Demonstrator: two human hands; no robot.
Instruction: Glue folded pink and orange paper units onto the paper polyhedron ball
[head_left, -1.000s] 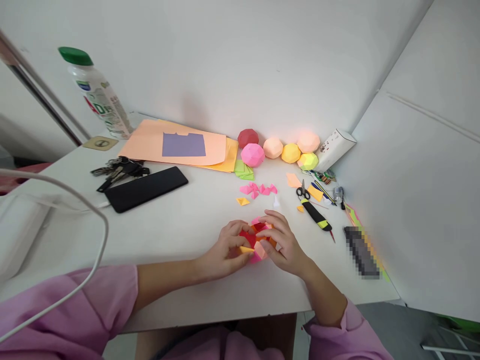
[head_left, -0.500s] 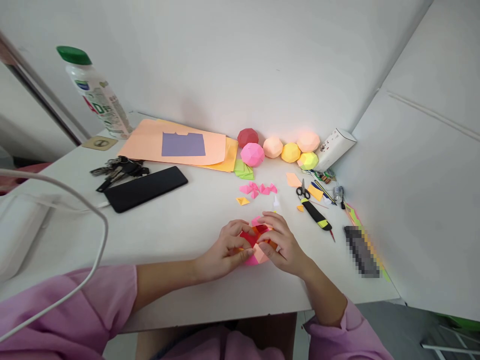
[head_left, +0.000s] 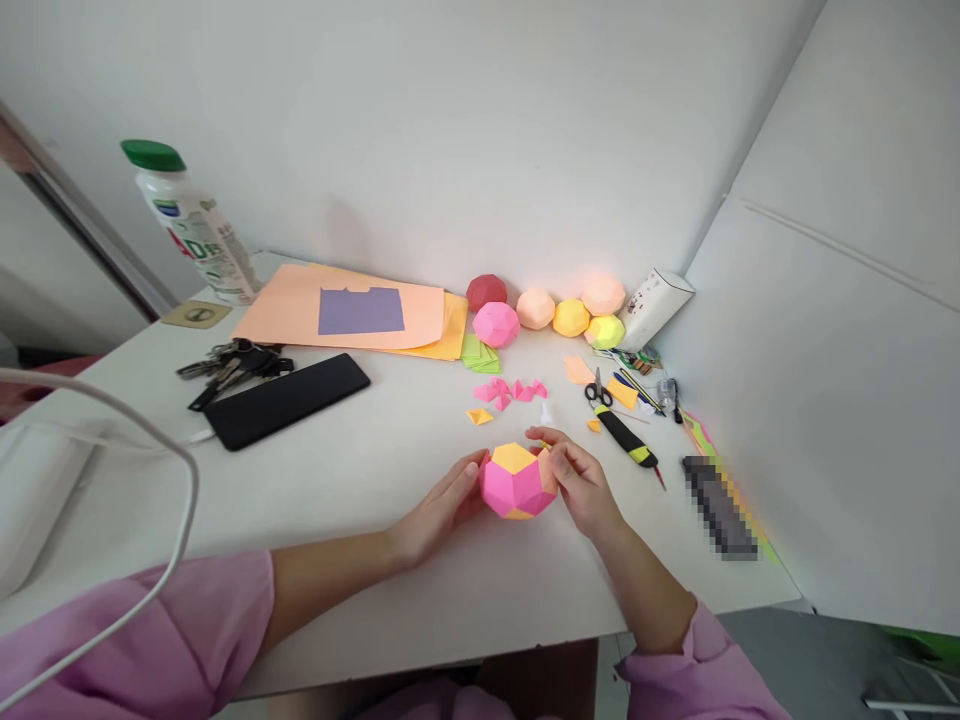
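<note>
Left hand [head_left: 442,505] and right hand [head_left: 581,485] grasp a paper ball [head_left: 516,484].
Beyond the paper ball, to the left, stands one capped bottle [head_left: 199,235]; its contents I cannot tell.

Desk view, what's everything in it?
Desk: one, white, middle
Faceted paper ball: one, multicoloured, held
Other balls: six, mixed colours, back
Folded papers: several, pink and yellow, centre
Paper sheets: several, mostly peach, back
Plastic bottle: one, white, back left
Keys: several, silver, left
Flat slab: one, black, left
Cables: some, white, left
Scissors: one, black, right
Long tool: one, mostly black, right
Cylinder: one, white, right
Left hand, right hand: two, bare, front
Sleeves: two, pink, front
</note>
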